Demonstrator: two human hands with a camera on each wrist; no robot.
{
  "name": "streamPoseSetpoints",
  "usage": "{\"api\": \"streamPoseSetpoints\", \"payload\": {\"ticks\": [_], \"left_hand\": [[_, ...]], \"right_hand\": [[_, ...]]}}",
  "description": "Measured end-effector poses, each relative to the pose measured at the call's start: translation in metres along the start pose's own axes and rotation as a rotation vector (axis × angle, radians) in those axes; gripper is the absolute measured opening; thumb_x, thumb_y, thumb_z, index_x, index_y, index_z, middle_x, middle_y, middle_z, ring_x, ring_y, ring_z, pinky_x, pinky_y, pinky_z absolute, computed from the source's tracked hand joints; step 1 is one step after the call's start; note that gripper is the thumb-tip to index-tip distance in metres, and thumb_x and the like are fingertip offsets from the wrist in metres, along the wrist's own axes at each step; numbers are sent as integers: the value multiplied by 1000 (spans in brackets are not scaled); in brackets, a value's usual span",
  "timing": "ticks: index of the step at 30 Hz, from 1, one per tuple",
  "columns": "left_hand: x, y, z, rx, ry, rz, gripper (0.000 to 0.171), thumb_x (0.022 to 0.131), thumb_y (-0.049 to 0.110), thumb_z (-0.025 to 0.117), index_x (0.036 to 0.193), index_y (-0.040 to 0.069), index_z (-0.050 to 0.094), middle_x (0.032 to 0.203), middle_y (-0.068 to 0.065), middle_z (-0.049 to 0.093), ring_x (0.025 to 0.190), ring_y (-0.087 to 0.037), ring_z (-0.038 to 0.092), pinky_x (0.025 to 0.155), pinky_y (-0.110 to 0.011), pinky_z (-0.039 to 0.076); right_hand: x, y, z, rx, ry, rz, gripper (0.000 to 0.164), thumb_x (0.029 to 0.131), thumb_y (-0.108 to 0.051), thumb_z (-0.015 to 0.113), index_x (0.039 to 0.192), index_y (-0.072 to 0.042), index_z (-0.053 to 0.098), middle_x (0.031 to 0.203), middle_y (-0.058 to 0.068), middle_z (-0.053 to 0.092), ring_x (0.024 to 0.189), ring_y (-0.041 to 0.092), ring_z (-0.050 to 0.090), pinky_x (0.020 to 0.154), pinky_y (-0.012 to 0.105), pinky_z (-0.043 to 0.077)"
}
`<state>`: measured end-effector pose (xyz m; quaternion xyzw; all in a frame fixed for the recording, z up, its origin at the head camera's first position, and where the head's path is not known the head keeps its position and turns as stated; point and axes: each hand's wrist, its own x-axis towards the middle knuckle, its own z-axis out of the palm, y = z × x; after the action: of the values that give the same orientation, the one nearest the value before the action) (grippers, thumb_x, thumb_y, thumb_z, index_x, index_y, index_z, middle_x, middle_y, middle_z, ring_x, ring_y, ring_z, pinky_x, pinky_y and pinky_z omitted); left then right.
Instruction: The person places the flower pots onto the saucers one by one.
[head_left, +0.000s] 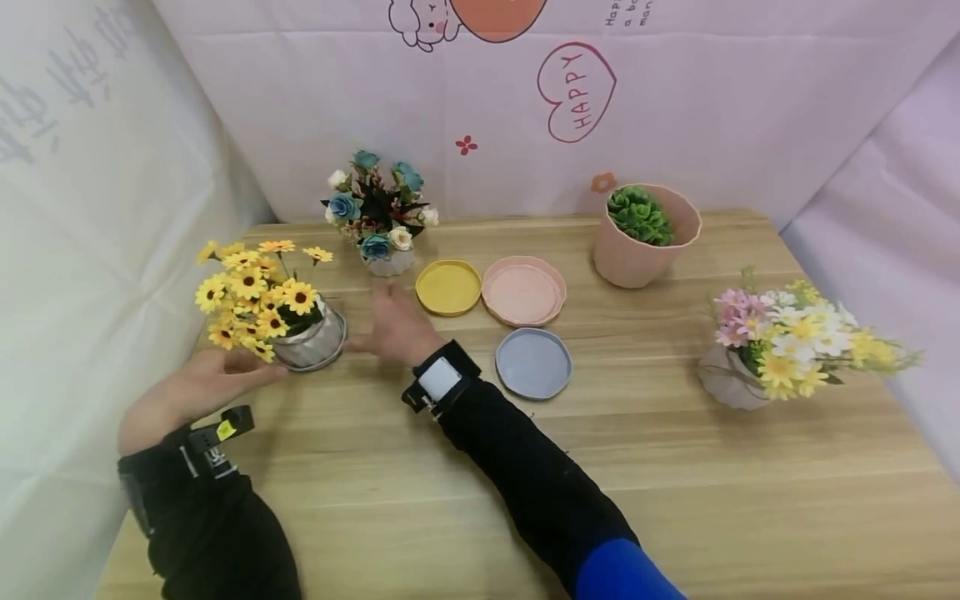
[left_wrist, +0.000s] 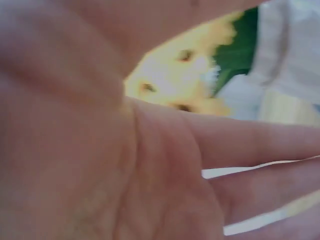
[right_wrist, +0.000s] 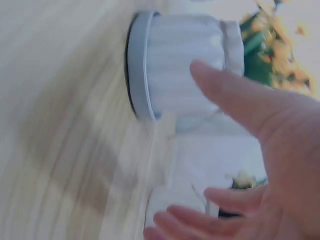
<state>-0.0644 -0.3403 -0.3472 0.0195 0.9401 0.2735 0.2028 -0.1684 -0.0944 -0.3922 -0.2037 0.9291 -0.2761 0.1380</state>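
Observation:
At the table's left stands a whitish pot [head_left: 306, 343] of yellow flowers [head_left: 251, 287], on a thin grey-blue saucer [right_wrist: 138, 67]. My left hand [head_left: 198, 385] is at the pot's near left side, fingers extended and spread in the left wrist view; whether it touches the pot cannot be told. On the pot's right is my right hand [head_left: 401, 323], thumb pointing toward the pot and the other fingers apart from it, holding nothing. Just beyond that hand, a small pot [head_left: 390, 263] bears blue and white flowers [head_left: 378, 204].
A yellow saucer [head_left: 448, 288], a pink saucer [head_left: 524, 291] and a grey-blue saucer [head_left: 533, 364] lie mid-table. Farther right are a pink pot [head_left: 626, 258] with a green plant [head_left: 640, 215] and a pale pot [head_left: 729, 379] of mixed flowers [head_left: 802, 337]. White cloth hangs behind.

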Motion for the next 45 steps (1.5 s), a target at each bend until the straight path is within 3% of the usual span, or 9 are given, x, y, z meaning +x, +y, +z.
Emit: {"api": "streamPoseSetpoints", "payload": {"ticks": [5, 10, 14, 20, 26, 32, 39, 43, 45], "left_hand": [[-16, 15, -7, 31, 5, 33, 51, 108, 45, 56, 132, 3, 72, 123, -18, 76, 109, -32, 72, 83, -34, 56], [-15, 45, 0, -105, 7, 173, 47, 108, 36, 62, 139, 1, 66, 135, -20, 72, 119, -33, 72, 87, -26, 61], [4, 73, 13, -199, -97, 241, 65, 106, 39, 64, 153, -3, 48, 152, -27, 57, 136, -41, 61, 107, -42, 59], [50, 92, 44, -125, -145, 197, 108, 99, 60, 65, 166, -5, 13, 167, -34, 30, 152, -51, 39, 123, -65, 38], [93, 92, 68, -123, -12, 99, 123, 98, 60, 67, 165, -5, -13, 174, -32, -1, 162, -50, 9, 132, -64, 16], [129, 88, 80, -346, 149, 7, 124, 99, 49, 71, 164, 1, -23, 173, -27, -21, 163, -46, -6, 133, -63, 6], [171, 86, 82, -557, 369, 12, 129, 97, 40, 76, 163, 8, -30, 174, -23, -24, 165, -38, -11, 136, -57, 6], [193, 81, 79, -620, 497, 39, 124, 95, 32, 79, 167, 11, -19, 177, -21, -9, 166, -34, -1, 137, -51, 9], [202, 79, 78, -652, 557, 96, 120, 92, 25, 83, 170, 11, -8, 177, -19, 3, 166, -33, 7, 137, -48, 13]], "right_hand": [[-3, 23, -15, 68, 149, 167, 114, 84, -49, 88, 164, 1, 24, 168, 29, 28, 153, 43, 34, 123, 52, 44], [-4, 51, -26, 132, 215, 216, 120, 86, -49, 86, 166, 5, 13, 169, 32, 18, 160, 46, 17, 132, 53, 28], [-4, 66, -26, 128, 231, 245, 123, 86, -51, 86, 165, 5, 11, 169, 32, 19, 159, 46, 18, 133, 52, 26], [-8, 87, -23, 114, 224, 274, 126, 85, -53, 86, 165, 7, 9, 170, 30, 18, 161, 42, 17, 137, 48, 16], [-8, 104, -24, 65, 222, 281, 129, 81, -52, 89, 164, 7, 10, 169, 29, 19, 160, 42, 16, 137, 49, 13], [0, 108, -21, 76, 207, 227, 133, 78, -47, 94, 165, 7, 9, 172, 28, 19, 162, 41, 19, 137, 50, 14], [1, 110, -17, 65, 241, 199, 118, 80, -40, 94, 162, 5, 24, 163, 25, 40, 154, 38, 38, 132, 44, 31], [-4, 111, -22, 91, 230, 197, 115, 80, -33, 95, 163, 5, 25, 164, 25, 40, 154, 38, 40, 131, 43, 33], [-7, 112, -25, 87, 208, 195, 116, 80, -32, 95, 164, 5, 24, 166, 25, 39, 155, 37, 39, 131, 42, 34]]}}
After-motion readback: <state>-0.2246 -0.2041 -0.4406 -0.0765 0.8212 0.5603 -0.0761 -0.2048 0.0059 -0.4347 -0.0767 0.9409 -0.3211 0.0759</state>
